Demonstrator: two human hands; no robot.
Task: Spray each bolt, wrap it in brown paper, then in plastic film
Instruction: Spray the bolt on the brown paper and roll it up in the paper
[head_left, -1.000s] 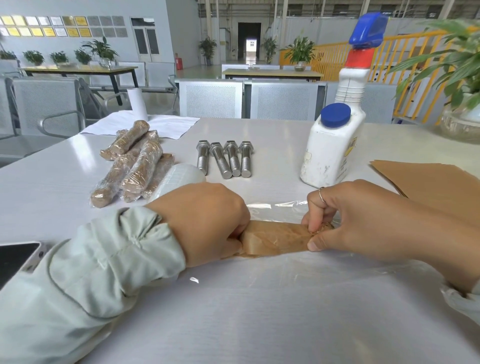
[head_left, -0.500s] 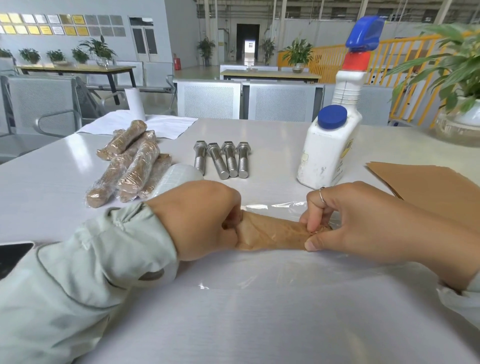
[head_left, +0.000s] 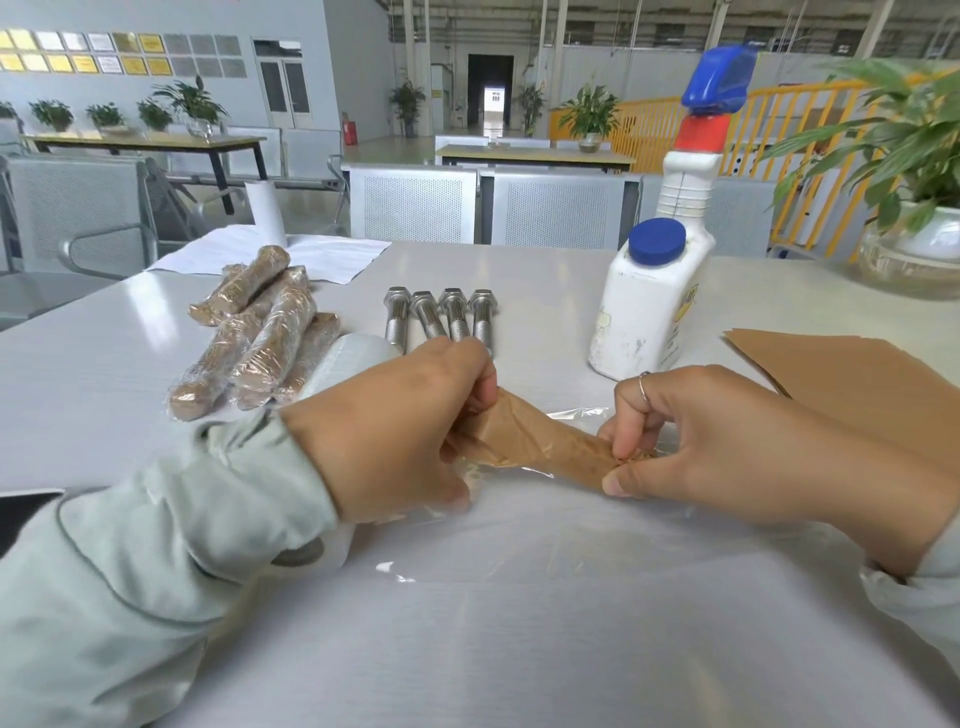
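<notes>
Since a second ago the left end of the paper-wrapped bolt (head_left: 540, 441) has lifted off the plastic film (head_left: 519, 561); judged, film rolling is starting. Left hand (head_left: 395, 431): fingers curled round the bundle's left end, gripping it. Right hand (head_left: 691, 436): thumb and fingertips pinch the right end, held low on the film.

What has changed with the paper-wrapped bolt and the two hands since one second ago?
The left hand lifted its end of the paper-wrapped bolt, so it now tilts up to the left. The right hand still pinches the other end. The bare bolts and spray bottle stayed.
</notes>
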